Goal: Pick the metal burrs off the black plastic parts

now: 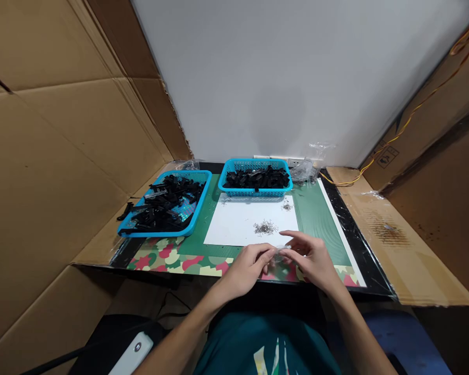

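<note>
Close to the table's front edge, my left hand (254,264) and my right hand (311,258) meet over a small clear plastic piece (282,248). Thumb and fingers of the left pinch one side of it. The right hand pinches the other side, its index finger raised. What exactly the piece is cannot be made out. Just beyond the fingers lies a white sheet (230,226) with a pile of tiny metal parts (264,227) on it. A smaller pile of tiny parts (287,207) sits near the sheet's far right corner.
A blue basket (190,229) heaped with black plastic parts stands on the left; another blue basket (254,192) with black parts is at the back. Crumpled clear plastic bags (305,171) lie against the wall. Cardboard walls (62,156) close both sides. Yellow cable (398,134) hangs at right.
</note>
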A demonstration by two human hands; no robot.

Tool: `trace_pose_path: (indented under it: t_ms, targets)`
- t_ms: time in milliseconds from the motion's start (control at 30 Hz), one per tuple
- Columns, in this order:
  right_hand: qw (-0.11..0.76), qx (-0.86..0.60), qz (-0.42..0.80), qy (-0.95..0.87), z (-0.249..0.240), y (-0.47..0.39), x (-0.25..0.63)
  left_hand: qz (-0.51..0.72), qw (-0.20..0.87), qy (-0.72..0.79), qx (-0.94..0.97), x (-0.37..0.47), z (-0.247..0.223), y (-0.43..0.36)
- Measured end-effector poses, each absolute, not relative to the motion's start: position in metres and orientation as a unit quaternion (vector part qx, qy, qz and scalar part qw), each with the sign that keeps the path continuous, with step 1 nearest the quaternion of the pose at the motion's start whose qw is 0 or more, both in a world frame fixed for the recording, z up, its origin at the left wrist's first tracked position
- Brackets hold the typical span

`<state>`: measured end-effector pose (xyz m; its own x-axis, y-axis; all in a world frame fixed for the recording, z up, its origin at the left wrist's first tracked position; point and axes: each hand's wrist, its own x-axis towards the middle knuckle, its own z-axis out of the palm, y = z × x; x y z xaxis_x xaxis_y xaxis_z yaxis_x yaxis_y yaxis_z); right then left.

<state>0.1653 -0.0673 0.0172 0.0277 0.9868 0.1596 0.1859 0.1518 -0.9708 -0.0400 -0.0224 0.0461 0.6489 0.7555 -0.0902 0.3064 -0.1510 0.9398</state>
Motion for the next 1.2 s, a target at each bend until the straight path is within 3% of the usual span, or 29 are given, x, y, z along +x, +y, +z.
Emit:
trace_pose_path:
  t_ms: [200, 433, 800, 933, 1133, 1200]
  targets:
    - [0.482, -0.504, 0.399, -0.596, 0.022, -0.070, 0.173, 0.246, 0.669, 0.342, 0.612, -0.042, 0.026, -0.022]
    - [0.503, -0.523, 0.420, -0.545, 0.014, -0.065, 0.171, 0.277, 0.665, 0.409, 0.560, -0.035, 0.021, -0.016]
    - [0.706, -0.433, 0.493, -0.268, 0.008, -0.048, 0.191, 0.278, 0.725, 0.372, 0.509, -0.044, 0.024, -0.007]
    - [0.665, -0.433, 0.512, -0.328, 0.014, -0.052, 0.178, 0.291, 0.717, 0.382, 0.505, -0.035, 0.022, -0.010]
    - [0.472, -0.537, 0.423, -0.556, 0.034, -0.064, 0.160, 0.331, 0.635, 0.409, 0.566, -0.032, 0.026, -0.012]
    - [0.448, -0.538, 0.423, -0.576, 0.036, -0.064, 0.160, 0.329, 0.633, 0.403, 0.574, -0.033, 0.028, -0.013]
